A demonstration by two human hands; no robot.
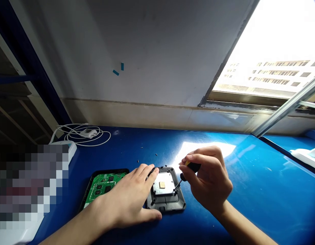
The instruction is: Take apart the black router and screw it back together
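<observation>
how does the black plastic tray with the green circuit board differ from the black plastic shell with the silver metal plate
The tray holds the green circuit board; the shell holds the silver metal plate, with a tan square pad. A yellow-and-black screwdriver reaches the shell's plate, not the tray. Both are black, round-cornered and on the blue table.
</observation>
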